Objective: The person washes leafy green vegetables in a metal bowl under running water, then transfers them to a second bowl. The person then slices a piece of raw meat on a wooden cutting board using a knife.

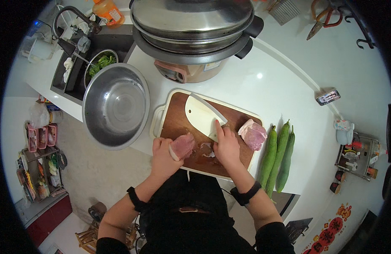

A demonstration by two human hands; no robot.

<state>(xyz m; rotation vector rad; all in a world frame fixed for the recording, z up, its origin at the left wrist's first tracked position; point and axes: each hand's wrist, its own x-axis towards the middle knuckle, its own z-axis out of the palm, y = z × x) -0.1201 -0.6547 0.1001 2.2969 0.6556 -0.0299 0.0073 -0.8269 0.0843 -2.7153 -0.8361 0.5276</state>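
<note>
A brown cutting board [176,114] with a cream rim lies on the counter before me. My left hand [163,158] grips a piece of raw meat [183,146] over the board's near left part. In my right hand [226,146] is a knife with a broad cream blade [200,114], held by its handle, the blade pointing away and to the left over the board. A second chunk of raw meat [253,134] rests at the board's right edge. Between my hands a thin pale scrap [208,150] lies on the wet wood.
A large steel bowl [116,106] stands left of the board, beside a sink [122,43] where water runs into a bowl of leafy greens [102,65]. Behind the board is a big lidded electric cooker [195,68]. Several long green gourds [278,155] lie at right; a phone [328,97] stands farther off.
</note>
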